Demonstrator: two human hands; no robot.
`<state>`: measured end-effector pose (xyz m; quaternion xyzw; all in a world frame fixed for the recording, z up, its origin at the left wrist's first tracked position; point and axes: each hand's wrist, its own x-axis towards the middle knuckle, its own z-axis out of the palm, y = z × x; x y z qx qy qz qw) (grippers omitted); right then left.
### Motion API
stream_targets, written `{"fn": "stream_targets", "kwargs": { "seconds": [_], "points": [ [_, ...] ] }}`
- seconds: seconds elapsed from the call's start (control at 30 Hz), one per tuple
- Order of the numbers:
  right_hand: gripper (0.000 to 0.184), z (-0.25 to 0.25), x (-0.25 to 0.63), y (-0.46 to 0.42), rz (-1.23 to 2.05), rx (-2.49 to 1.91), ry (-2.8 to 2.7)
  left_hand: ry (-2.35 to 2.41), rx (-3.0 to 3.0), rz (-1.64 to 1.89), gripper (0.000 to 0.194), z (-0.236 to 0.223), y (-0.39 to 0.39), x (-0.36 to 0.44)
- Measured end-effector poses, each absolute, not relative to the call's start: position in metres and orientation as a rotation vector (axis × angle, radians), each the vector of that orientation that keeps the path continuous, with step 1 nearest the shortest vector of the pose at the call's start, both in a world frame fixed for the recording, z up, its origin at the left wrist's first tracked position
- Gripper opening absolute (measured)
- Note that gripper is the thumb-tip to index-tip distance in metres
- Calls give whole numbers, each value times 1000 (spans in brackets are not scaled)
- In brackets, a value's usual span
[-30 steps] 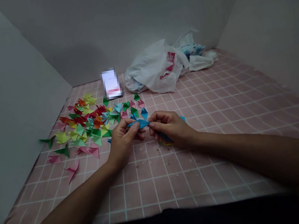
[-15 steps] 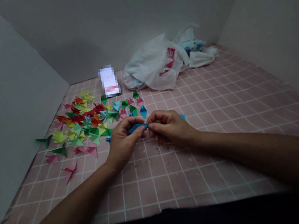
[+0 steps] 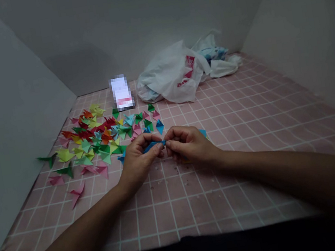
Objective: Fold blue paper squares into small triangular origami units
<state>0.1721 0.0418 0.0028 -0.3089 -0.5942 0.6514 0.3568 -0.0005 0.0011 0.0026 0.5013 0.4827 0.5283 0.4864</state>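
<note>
Both hands work at one blue folded paper piece [image 3: 151, 146], located between them just above the tablecloth [image 3: 175, 213], centrally in front of the person. Left hand [image 3: 137, 153]: thumb and curled fingers are drawn together over the body of the piece, apparently to keep its layers flat. Right hand [image 3: 191, 143]: thumb and forefinger are pinched at the narrow right-hand end, with the remaining fingers curled underneath; this two-ended hold presumably steadies the paper while leaving the tip accessible for fine creasing. The exact fold at the fingertips is too small to make out. Blue paper [image 3: 203, 132] shows beyond the right hand, within easy reach, probably as stock; how much lies beneath the hand cannot be told. Directly ahead, a blue diamond-shaped piece [image 3: 159, 126] lies apart from the fingers. Multicoloured folded pieces [image 3: 92, 133] are grouped to the left, which appears to keep the working area free. Toward the rear wall, a lit screen [image 3: 121, 91] faces the person, apparently for viewing, beside a white plastic bag [image 3: 168, 74].
</note>
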Motion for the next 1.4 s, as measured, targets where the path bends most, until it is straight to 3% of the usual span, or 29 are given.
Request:
{"fn": "stream_targets", "kwargs": {
  "seconds": [0.43, 0.83, 0.97, 1.4],
  "points": [
    [10, -5, 174, 40, 1276, -792, -1812, 1171, 1140, 1268, 24, 0, -1, 2],
    [7, -1, 173, 41, 1694, -783, -1544, 1214, 1143, 1269, 22, 2, 0, 2],
    [13, -2, 175, 46, 1865, -727, -1450, 1264, 1226, 1266, 21, 5, 0, 2],
    [17, -3, 176, 49, 1952, -743, -1373, 1377, 1544, 1283, 9, 5, 0, -1]
  ]
}}
